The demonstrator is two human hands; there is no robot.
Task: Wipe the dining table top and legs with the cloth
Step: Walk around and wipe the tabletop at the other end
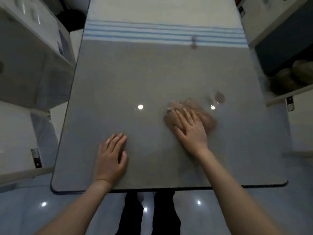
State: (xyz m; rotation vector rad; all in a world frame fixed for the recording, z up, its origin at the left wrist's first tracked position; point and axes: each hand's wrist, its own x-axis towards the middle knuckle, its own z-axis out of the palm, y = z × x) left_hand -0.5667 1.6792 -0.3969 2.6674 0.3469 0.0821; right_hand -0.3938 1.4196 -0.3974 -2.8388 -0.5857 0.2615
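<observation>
My right hand (191, 131) presses flat, fingers spread, on a brownish cloth (194, 114), blurred and seemingly crumpled, right of centre on the glossy grey table (118, 78). My left hand (111, 158) lies open nearby. No writing is readable.

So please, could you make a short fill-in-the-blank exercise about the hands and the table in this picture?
1. The right hand presses a brownish ____ flat on the table.
2. The ____ hand lies flat on the bare table top, holding nothing.
3. At the table's far end lies a white fabric with ____ stripes.

Missing words: cloth; left; blue
</observation>
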